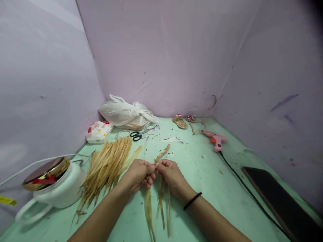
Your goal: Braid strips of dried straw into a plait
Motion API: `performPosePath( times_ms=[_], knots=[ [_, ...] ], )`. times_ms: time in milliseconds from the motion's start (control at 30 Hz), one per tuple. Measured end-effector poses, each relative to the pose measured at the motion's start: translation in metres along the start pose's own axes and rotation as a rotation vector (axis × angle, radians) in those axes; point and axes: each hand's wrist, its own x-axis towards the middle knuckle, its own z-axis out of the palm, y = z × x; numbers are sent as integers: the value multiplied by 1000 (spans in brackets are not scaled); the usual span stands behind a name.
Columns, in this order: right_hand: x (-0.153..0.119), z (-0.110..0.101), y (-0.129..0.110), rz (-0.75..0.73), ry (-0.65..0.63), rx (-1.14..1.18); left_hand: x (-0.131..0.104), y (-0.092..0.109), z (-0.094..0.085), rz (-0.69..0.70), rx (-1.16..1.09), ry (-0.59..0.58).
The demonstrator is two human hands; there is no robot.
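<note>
Near the middle of the green table, my left hand (141, 173) and my right hand (170, 174) meet fingertip to fingertip. Both pinch the lower end of a short braided piece (162, 153) of dried strips, which points up and away to the right. Loose strips (148, 211) hang from the fingers toward the near edge. A black band circles my right wrist. To the left of my left hand lies a thick bundle of dried tan strips (108, 164). The exact hold of the fingertips on single strips is too small to tell.
On the left are a white pot (60, 188) with a gold-rimmed lid, a tissue pack (99, 132) and a cable. Behind lie a white plastic bag (126, 112), scissors (137, 135) and a small woven piece (180, 121). A pink glue gun (217, 139) and dark tablet (280, 201) sit right.
</note>
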Motion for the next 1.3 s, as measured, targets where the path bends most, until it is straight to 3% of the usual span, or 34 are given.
performPosePath(
  times_ms=[267, 433, 600, 733, 933, 1067, 1233, 1300],
  knots=[
    [7, -4, 13, -154, -24, -232, 5, -3, -7, -29, 43, 31],
    [3, -12, 3, -205, 14, -451, 8, -6, 4, 80, -2, 84],
    [4, -18, -4, -90, 81, -624, 22, -25, 12, 148, -47, 196],
    [-6, -11, -9, -32, 92, -678, 24, -27, 15, 136, -110, 261],
    [-26, 6, -6, -337, -17, -1037, 15, -12, 16, 1, -229, 290],
    [-31, 10, -6, -386, -100, -1174, 13, -10, 12, -59, -226, 251],
    [-29, 5, -14, -432, -153, -1115, 15, -16, 8, 11, -166, 209],
    [-21, -4, -17, -324, -92, -938, 17, -20, 7, 50, -147, 194]
  ],
)
